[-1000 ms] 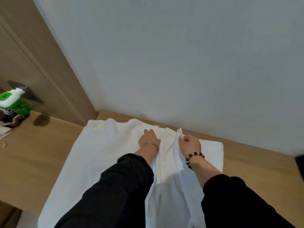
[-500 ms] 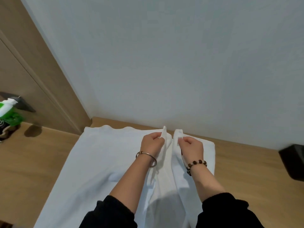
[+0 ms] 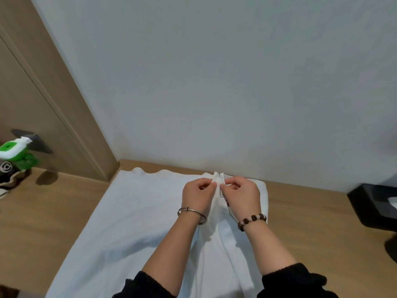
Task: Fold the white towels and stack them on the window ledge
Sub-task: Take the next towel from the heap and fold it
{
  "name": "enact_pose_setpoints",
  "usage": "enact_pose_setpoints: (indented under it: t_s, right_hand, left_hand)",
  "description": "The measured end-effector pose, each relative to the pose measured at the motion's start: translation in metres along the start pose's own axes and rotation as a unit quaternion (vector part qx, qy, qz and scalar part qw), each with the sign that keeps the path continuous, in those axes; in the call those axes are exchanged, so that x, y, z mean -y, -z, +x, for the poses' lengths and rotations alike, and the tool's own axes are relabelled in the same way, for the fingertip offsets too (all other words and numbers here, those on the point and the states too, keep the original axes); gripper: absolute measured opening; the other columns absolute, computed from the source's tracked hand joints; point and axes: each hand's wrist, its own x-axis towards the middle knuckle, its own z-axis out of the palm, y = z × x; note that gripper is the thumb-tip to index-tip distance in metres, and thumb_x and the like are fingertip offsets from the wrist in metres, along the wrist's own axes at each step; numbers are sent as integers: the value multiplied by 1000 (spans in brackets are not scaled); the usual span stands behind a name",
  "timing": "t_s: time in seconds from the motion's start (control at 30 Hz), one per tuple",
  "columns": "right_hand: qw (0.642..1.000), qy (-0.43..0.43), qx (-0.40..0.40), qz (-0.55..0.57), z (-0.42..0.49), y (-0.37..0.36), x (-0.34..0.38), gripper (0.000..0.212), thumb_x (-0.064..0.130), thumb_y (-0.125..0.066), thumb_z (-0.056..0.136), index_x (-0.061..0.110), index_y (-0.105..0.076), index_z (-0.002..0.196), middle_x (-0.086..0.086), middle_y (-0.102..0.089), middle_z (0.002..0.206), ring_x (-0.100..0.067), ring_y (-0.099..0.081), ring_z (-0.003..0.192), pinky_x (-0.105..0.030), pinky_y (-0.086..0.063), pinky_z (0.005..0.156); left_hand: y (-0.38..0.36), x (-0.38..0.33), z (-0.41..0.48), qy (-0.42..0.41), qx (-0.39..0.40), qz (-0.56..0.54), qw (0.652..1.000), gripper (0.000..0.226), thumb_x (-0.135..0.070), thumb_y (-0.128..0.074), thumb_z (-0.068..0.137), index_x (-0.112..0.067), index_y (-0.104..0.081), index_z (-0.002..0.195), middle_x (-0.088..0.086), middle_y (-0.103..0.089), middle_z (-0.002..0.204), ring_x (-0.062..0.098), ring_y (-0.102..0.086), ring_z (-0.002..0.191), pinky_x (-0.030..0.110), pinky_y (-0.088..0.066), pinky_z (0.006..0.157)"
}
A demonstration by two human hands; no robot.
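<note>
A white towel (image 3: 133,216) lies spread over the wooden ledge (image 3: 305,214), reaching back to the wall. My left hand (image 3: 196,195) and my right hand (image 3: 243,195) are side by side over its far middle. Each pinches a raised towel corner, and the two corners meet between my fingertips, lifted slightly off the surface. A small label shows at the pinched edge. The towel hangs in a ridge from the pinch down between my forearms. A thicker folded white layer (image 3: 263,190) shows under the right edge.
A green and white bottle (image 3: 15,150) and a black and white bag (image 3: 8,172) stand at the far left by the wooden panel (image 3: 49,100). A black box (image 3: 374,203) sits on the ledge at the right. The white wall rises directly behind the towel.
My left hand took hold of a towel corner, then both hands moved together so the two pinched corners now touch. My sleeves have slid back from my forearms.
</note>
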Motion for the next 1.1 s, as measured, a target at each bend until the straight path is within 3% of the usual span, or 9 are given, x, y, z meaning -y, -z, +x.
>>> enact_pose_setpoints:
  t_s: [0.13, 0.23, 0.3, 0.43, 0.67, 0.83, 1.0, 1.1]
  right_hand:
    - [1000, 3, 12, -4, -4, 6, 2, 21, 12, -63, 81, 14, -67, 60, -1, -61, 54, -18, -55, 55, -35, -52, 60]
    - [998, -25, 53, 34, -7, 11, 6, 25, 11, -60, 85, 3, -67, 63, -13, -63, 59, -19, -56, 51, -41, -58, 58]
    - [994, -45, 84, 54, -9, 15, 10, 24, 9, -59, 88, 4, -70, 67, -10, -66, 60, -16, -59, 50, -34, -57, 54]
    - [990, -61, 119, 53, -9, 19, 17, 25, 6, -58, 90, 5, -68, 67, -1, -62, 52, -10, -58, 45, -24, -53, 48]
    - [996, -38, 74, 5, -9, 14, 18, 19, 2, -62, 80, 0, -68, 62, -13, -66, 59, -17, -60, 53, -32, -57, 58]
    - [990, -31, 132, 50, -10, 18, 21, 21, -1, -63, 83, 4, -70, 64, -8, -66, 61, -12, -61, 54, -20, -54, 54]
    - [987, -28, 149, 53, -9, 18, 18, 22, -3, -65, 82, 7, -67, 63, -5, -65, 54, -12, -60, 48, -22, -53, 52]
    - [991, 2, 131, 32, -7, 14, 14, 16, -4, -70, 77, 10, -62, 74, 0, -58, 57, -6, -52, 46, -22, -47, 53]
  left_hand:
    - [3, -4, -5, -1, 20, -6, 1000, 28, -4, -63, 76, -28, -69, 63, -13, -59, 51, -1, -49, 50, 14, -43, 57]
    - [9, -5, -7, 6, 36, -17, 999, 31, 1, -63, 75, -27, -71, 65, -12, -60, 52, 5, -52, 53, 24, -50, 61]
    - [13, -4, -6, 9, 42, -22, 999, 31, 2, -63, 74, -27, -71, 66, -9, -64, 57, 10, -56, 57, 34, -55, 68]
    - [17, -2, -9, -3, 44, -25, 999, 33, 2, -66, 74, -28, -72, 66, -2, -69, 65, 14, -60, 63, 40, -56, 73]
    - [12, 5, -17, -50, 10, -11, 999, 16, -7, -70, 77, -22, -76, 76, -11, -72, 71, 11, -66, 71, 28, -56, 73]
    - [17, 9, -14, -50, 30, -31, 998, 24, -1, -70, 77, -23, -75, 73, -7, -71, 68, 8, -62, 61, 28, -55, 66]
    - [23, 12, -13, -36, 72, -71, 994, 29, 6, -68, 77, -22, -72, 70, -7, -68, 62, 5, -59, 57, 20, -52, 60]
    - [24, 16, -11, -48, 86, -52, 994, 27, 5, -70, 78, -20, -70, 69, -1, -66, 63, 7, -56, 55, 20, -50, 60]
